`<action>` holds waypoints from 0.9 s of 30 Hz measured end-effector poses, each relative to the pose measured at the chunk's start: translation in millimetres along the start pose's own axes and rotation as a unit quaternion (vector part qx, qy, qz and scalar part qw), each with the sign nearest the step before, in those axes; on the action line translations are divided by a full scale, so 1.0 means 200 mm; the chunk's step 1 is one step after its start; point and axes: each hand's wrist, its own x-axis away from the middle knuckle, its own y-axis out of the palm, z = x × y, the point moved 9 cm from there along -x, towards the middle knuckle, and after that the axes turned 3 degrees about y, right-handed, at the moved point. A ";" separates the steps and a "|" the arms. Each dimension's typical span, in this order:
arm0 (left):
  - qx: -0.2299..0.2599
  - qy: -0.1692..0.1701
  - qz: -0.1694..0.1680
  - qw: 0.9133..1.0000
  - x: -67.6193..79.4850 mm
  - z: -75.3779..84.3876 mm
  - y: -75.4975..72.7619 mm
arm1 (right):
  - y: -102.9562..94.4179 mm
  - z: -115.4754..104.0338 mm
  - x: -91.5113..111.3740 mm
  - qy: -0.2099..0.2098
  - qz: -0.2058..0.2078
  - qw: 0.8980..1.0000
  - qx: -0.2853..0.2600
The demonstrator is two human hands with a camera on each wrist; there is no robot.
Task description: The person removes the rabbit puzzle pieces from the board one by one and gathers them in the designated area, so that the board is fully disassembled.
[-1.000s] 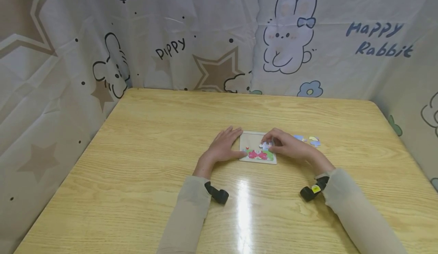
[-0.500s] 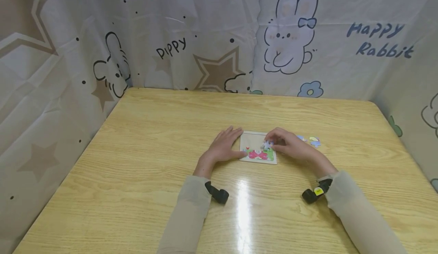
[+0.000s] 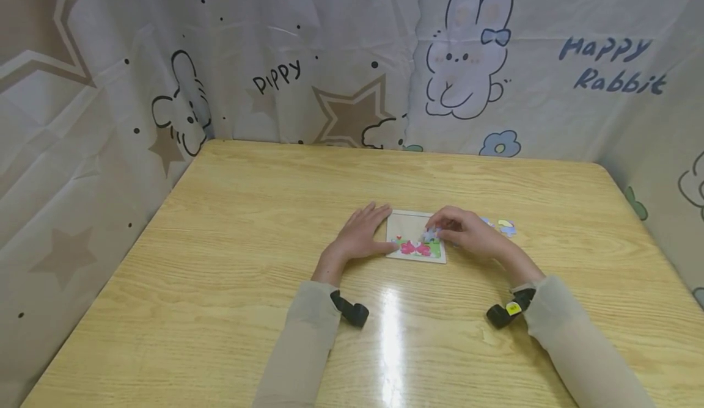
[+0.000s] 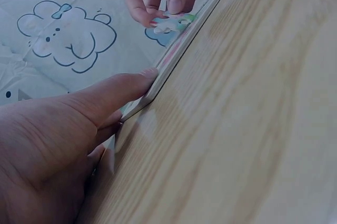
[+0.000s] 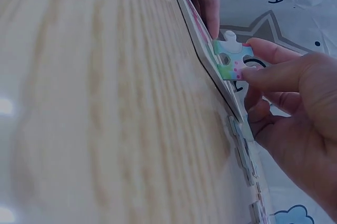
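A small puzzle board (image 3: 407, 223) with a pale rim lies on the table, pink and green pieces fitted along its near side. My left hand (image 3: 360, 234) rests at the board's left edge, fingers spread and thumb on the near left corner. Over the board's right part, my right hand (image 3: 470, 232) pinches a jigsaw piece (image 5: 231, 58) between thumb and fingers. That piece is white, pale blue and green with pink dots; in the right wrist view it is tilted up at the board's edge. Whether it touches the fitted pieces cannot be told.
Several loose jigsaw pieces (image 3: 506, 227) lie on the wooden table (image 3: 247, 212) to the right of the board, partly hidden by the right hand. A printed cloth (image 3: 352, 60) hangs behind the table and at both sides.
The right hand has shifted slightly right with the jigsaw piece, and the piece has turned in its fingers. The left hand has stayed on the board.
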 end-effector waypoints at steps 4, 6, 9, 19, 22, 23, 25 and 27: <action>-0.002 0.000 -0.001 1.000 0.00 0.00 0.00 | -0.01 0.02 0.01 0.012 0.010 1.000 -0.019; -0.002 0.002 -0.001 1.000 0.00 0.01 0.00 | -0.02 0.03 0.02 0.015 0.018 0.999 -0.026; 0.001 0.004 0.001 1.000 0.00 0.01 0.00 | -0.03 0.04 0.04 0.019 0.027 0.999 -0.036; -0.001 0.008 0.002 1.000 0.00 0.01 0.00 | -0.11 0.10 0.12 0.041 0.054 0.997 -0.030; -0.003 0.006 0.001 1.000 0.00 0.01 0.00 | -0.13 0.11 0.15 0.035 0.062 0.997 -0.025; -0.002 0.006 0.001 1.000 0.00 0.01 0.00 | -0.14 0.11 0.16 0.032 0.066 0.997 -0.023; -0.004 0.005 0.000 1.000 0.00 0.01 0.00 | -0.15 0.12 0.18 0.029 0.071 0.997 -0.019; -0.005 0.005 0.000 1.000 -0.01 0.00 0.01 | -0.17 0.13 0.20 0.032 0.074 0.997 -0.016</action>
